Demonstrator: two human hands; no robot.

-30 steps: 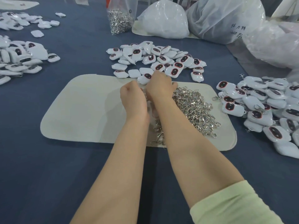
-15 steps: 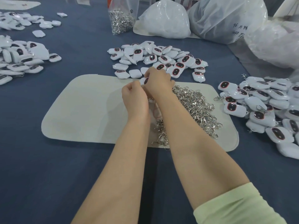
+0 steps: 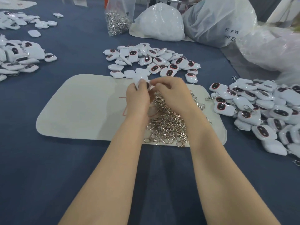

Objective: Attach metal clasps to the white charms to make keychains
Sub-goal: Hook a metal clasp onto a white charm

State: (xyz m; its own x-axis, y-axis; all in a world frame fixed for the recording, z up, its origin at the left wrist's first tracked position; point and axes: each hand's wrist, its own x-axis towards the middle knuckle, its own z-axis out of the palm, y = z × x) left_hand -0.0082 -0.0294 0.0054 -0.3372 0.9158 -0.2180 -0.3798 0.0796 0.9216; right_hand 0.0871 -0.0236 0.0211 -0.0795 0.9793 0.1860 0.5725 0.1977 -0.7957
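Note:
My left hand (image 3: 138,98) grips a white charm (image 3: 140,78) with a dark red-rimmed face, holding it above the far edge of the cream mat (image 3: 81,111). My right hand (image 3: 172,93) is right beside it, fingers curled and fingertips meeting the charm; whether it pinches a clasp is hidden. A heap of silver metal clasps (image 3: 167,124) lies on the mat under and between my wrists. Loose white charms (image 3: 152,60) are piled just beyond the mat.
A pile of charms with clasps on them (image 3: 259,108) lies at the right, more charms (image 3: 17,56) at the left. A clear bag of clasps (image 3: 118,20) and white plastic bags (image 3: 162,23) stand at the back on the blue table (image 3: 48,176).
Both hands have drawn apart slightly; the left hand now holds a charm up in plain sight, and the right hand has shifted right over the clasp heap.

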